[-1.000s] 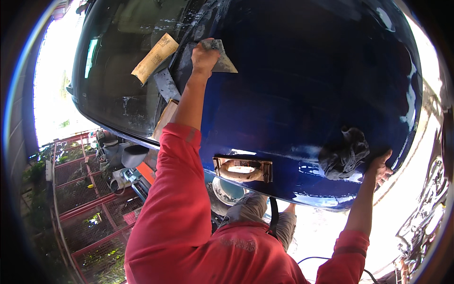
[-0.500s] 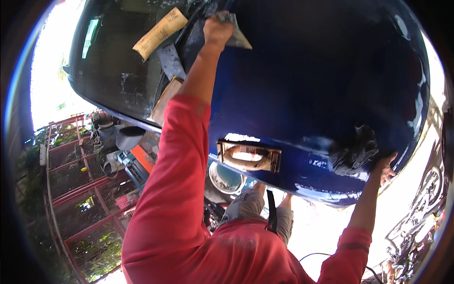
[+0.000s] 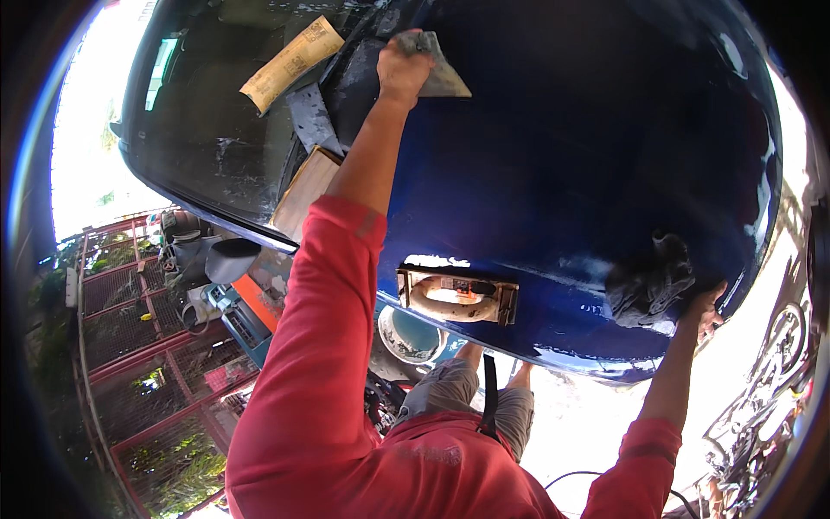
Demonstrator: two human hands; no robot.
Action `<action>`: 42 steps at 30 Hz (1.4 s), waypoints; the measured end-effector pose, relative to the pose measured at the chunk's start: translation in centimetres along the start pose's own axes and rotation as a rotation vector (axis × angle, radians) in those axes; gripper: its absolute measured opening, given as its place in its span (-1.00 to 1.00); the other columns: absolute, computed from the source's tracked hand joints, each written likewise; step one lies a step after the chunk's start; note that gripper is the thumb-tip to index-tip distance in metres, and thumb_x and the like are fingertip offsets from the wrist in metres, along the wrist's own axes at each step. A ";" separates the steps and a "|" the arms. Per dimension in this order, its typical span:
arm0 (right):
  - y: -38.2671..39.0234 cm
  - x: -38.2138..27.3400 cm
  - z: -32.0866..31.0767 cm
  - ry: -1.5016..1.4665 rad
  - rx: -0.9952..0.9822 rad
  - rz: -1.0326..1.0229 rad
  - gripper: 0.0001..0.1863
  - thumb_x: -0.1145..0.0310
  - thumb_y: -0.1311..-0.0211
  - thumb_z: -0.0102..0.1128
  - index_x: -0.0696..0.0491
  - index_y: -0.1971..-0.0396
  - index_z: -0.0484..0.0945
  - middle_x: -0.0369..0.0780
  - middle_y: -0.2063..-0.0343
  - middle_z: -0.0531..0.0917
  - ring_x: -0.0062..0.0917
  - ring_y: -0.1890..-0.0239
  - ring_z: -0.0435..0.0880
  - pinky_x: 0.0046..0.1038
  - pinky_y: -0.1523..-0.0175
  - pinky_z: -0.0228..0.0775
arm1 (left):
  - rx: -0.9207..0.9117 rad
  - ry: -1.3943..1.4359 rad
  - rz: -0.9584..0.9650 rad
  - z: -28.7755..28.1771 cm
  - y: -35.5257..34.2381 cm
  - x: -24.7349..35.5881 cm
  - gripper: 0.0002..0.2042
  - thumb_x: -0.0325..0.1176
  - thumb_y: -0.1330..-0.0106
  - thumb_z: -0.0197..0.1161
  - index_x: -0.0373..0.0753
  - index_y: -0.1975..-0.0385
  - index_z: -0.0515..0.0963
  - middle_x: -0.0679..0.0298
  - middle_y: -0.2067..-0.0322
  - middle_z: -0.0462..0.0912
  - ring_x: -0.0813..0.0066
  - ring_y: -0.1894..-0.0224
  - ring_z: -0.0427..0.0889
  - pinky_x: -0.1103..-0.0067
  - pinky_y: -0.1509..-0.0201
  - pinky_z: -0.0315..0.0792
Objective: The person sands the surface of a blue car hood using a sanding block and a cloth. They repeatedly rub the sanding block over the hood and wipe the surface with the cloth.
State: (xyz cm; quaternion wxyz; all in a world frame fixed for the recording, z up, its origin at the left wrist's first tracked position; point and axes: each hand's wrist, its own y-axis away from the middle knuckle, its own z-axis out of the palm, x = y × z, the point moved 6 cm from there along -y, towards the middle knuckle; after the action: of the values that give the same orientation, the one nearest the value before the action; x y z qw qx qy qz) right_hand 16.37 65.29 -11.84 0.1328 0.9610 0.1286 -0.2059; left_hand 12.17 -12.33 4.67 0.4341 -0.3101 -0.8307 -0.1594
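Surfacing of the blue hood (image 3: 536, 173) appears in hand: the left hand (image 3: 402, 71) clasps a grey flat piece (image 3: 445, 80) over the panel near the windscreen (image 3: 207, 130), the right hand (image 3: 707, 313), well apart, lies at the hood's edge, grip undeterminable; a stroke would call for even pressure.

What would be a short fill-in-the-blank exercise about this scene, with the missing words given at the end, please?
The ____ grip holds a flat grey piece.
A crumpled dark cloth lies on the car's hood, close to the ____ grip.
The hood is dark ____ in colour.
The person's sleeves are ____ in colour.

Missing words: left; right; blue; red.
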 end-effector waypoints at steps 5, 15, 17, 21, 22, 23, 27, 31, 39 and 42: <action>-0.2 0.1 -0.1 0.011 0.031 -0.023 0.49 -0.83 0.00 -0.17 0.17 -0.62 -0.09 0.33 -0.55 -0.04 0.28 -0.59 -0.04 0.28 -0.58 -0.17 | -0.027 -0.101 0.082 0.3 -0.3 0.4 -0.54 -0.48 -0.12 0.44 -0.16 -0.10 0.66 0.08 0.22 0.77 0.21 0.22 0.77 0.28 0.22 0.63; 0.2 0.3 -0.7 0.012 0.020 -0.017 0.50 -0.83 0.00 -0.16 0.21 -0.60 -0.09 0.34 -0.54 -0.03 0.24 -0.60 -0.02 0.24 -0.60 -0.19 | -0.118 -0.141 0.130 0.0 -1.1 0.5 -0.50 -0.43 -0.11 0.43 -0.14 -0.14 0.65 0.10 0.21 0.77 0.22 0.20 0.78 0.26 0.26 0.63; 0.3 0.5 -0.9 0.031 0.015 -0.034 0.51 -0.84 0.01 -0.17 0.22 -0.60 -0.10 0.34 -0.54 -0.05 0.26 -0.60 -0.04 0.25 -0.60 -0.20 | -0.058 -0.210 0.084 -0.4 -1.2 0.3 -0.49 -0.51 -0.09 0.41 -0.08 -0.13 0.69 0.15 0.17 0.78 0.27 0.14 0.77 0.32 0.12 0.64; 0.3 0.3 -0.7 0.022 -0.017 -0.039 0.52 -0.85 0.03 -0.19 0.17 -0.62 -0.15 0.31 -0.56 -0.09 0.29 -0.60 -0.07 0.27 -0.59 -0.22 | -0.043 -0.153 0.103 0.0 -1.0 0.8 -0.51 -0.50 -0.08 0.46 -0.09 -0.10 0.69 0.16 0.20 0.78 0.29 0.10 0.77 0.32 0.15 0.65; 0.3 0.3 -0.6 0.024 -0.003 -0.020 0.53 -0.86 0.04 -0.20 0.15 -0.63 -0.16 0.29 -0.57 -0.09 0.27 -0.60 -0.08 0.28 -0.59 -0.23 | -0.051 -0.105 0.083 0.4 -1.0 0.7 -0.52 -0.47 -0.08 0.48 -0.10 -0.09 0.68 0.15 0.21 0.78 0.28 0.11 0.77 0.30 0.20 0.66; 0.2 0.3 -0.5 0.005 0.002 0.002 0.53 -0.87 0.05 -0.22 0.12 -0.64 -0.17 0.27 -0.58 -0.09 0.25 -0.61 -0.09 0.29 -0.59 -0.24 | -0.089 0.026 0.062 0.9 -0.9 0.5 -0.50 -0.42 -0.07 0.49 -0.07 -0.11 0.67 0.14 0.18 0.76 0.28 0.12 0.76 0.24 0.22 0.66; 0.0 0.5 -0.4 0.024 -0.014 0.007 0.53 -0.88 0.06 -0.23 0.13 -0.64 -0.15 0.25 -0.59 -0.09 0.24 -0.62 -0.10 0.28 -0.60 -0.25 | -0.046 -0.173 -0.086 1.8 -0.5 0.3 -0.43 -0.47 -0.11 0.46 0.04 -0.20 0.66 0.13 0.04 0.73 0.30 0.11 0.76 0.27 0.05 0.65; -0.3 0.9 -0.3 0.011 -0.027 -0.002 0.52 -0.87 0.05 -0.21 0.11 -0.64 -0.15 0.23 -0.60 -0.11 0.25 -0.62 -0.12 0.29 -0.60 -0.28 | -0.253 0.145 0.186 1.7 -0.8 0.6 -0.47 -0.45 -0.15 0.43 -0.02 -0.20 0.65 0.13 0.06 0.75 0.17 0.07 0.77 0.22 0.07 0.67; -0.2 0.6 -0.1 0.006 0.016 0.024 0.50 -0.83 0.01 -0.14 0.13 -0.63 -0.14 0.27 -0.58 -0.11 0.31 -0.60 -0.12 0.30 -0.57 -0.16 | -0.295 -0.080 -0.074 11.1 -0.7 3.6 -0.64 -0.44 -0.08 0.41 -0.40 0.07 0.71 -0.10 0.16 0.80 0.09 0.13 0.85 0.38 0.05 0.74; 0.2 0.3 -0.5 0.028 0.018 0.008 0.50 -0.84 0.01 -0.17 0.12 -0.64 -0.15 0.26 -0.58 -0.09 0.31 -0.60 -0.10 0.30 -0.57 -0.17 | -0.594 -0.074 0.183 16.8 10.0 6.7 -0.59 -0.40 0.04 0.47 -0.43 0.13 0.73 -0.12 0.22 0.81 0.13 0.16 0.84 0.26 0.10 0.71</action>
State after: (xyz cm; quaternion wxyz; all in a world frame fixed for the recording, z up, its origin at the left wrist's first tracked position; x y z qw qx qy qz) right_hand 16.83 65.33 -11.52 0.1231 0.9654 0.1249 -0.1931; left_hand 5.41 6.73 0.51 0.3065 -0.5024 -0.7317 -0.3440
